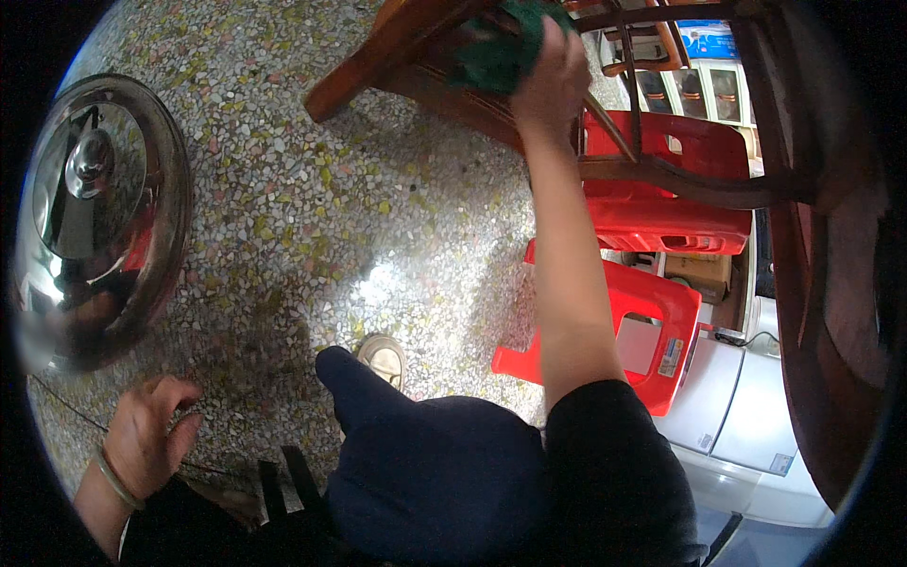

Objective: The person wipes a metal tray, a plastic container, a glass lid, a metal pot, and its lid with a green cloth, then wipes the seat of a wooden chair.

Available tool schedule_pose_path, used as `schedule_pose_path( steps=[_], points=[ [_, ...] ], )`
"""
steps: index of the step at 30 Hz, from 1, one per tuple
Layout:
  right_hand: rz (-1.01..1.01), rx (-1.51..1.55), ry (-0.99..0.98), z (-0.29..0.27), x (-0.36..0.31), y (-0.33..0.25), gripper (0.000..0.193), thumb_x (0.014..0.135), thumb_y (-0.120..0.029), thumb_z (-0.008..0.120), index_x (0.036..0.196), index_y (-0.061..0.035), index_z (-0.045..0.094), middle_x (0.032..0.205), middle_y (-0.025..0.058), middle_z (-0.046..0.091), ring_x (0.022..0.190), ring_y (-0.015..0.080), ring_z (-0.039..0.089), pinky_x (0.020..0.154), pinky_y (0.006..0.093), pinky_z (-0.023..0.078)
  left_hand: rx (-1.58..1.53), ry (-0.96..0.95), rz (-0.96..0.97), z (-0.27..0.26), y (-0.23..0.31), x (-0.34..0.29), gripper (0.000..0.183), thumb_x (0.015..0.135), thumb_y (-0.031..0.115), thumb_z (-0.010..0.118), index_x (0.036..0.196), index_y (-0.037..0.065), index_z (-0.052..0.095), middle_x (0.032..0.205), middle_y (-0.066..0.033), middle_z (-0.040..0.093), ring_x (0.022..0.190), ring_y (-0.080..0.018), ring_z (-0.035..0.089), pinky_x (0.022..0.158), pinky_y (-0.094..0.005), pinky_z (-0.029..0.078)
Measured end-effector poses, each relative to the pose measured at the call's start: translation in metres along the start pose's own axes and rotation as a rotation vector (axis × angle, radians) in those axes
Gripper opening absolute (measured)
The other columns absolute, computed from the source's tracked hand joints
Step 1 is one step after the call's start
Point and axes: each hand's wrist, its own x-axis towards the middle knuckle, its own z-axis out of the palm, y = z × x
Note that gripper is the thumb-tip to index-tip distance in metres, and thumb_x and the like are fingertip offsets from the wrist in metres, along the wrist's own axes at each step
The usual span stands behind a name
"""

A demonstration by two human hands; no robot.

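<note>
At the top, my right hand [553, 85] presses a dark green cloth [496, 52] against a brown wooden piece of furniture [364, 71], which has a leg or rail slanting down to the left. The fingers are wrapped on the cloth and partly hide it. My right arm is stretched far forward. My left hand [151, 430], with a bangle on its wrist, hangs low at the left. Its fingers are loosely bent, the thumb stands apart, and nothing shows in it. Near it is a large shiny metal lid [57, 227] with a round knob.
Red plastic stools [652, 283] lie to the right of my arm. Beyond them curves a dark wooden chair frame [699, 184]. White cabinets [756, 406] stand at the lower right. Speckled stone-chip floor [274, 217] spreads below; my shoe [383, 359] rests on it.
</note>
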Motion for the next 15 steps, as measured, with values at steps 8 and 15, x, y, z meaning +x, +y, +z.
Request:
schedule_pose_path(
  steps=[8, 15],
  points=[
    [0.268, -0.399, -0.297, -0.054, -0.109, 0.197, 0.043, 0.074, -0.006, 0.058, 0.115, -0.0032, 0.047, 0.108, 0.0208, 0.053, 0.103, 0.0376, 0.05, 0.087, 0.045, 0.041, 0.017, -0.046, -0.045, 0.001, 0.004, -0.008, 0.022, 0.07, -0.003, 0.061, 0.09, -0.001, 0.054, 0.082, -0.0183, 0.059, 0.078, -0.0354, 0.059, 0.068, -0.0385, 0.048],
    [0.846, -0.271, -0.291, -0.112, -0.167, 0.199, 0.047, 0.08, -0.014, 0.057, 0.122, 0.0003, 0.041, 0.121, 0.0252, 0.042, 0.112, 0.0383, 0.042, 0.093, 0.0444, 0.037, -0.031, -0.051, -0.095, 0.013, 0.004, -0.007, 0.024, 0.069, -0.004, 0.061, 0.091, -0.001, 0.053, 0.083, -0.0191, 0.058, 0.079, -0.0364, 0.059, 0.068, -0.0396, 0.047]
  ],
)
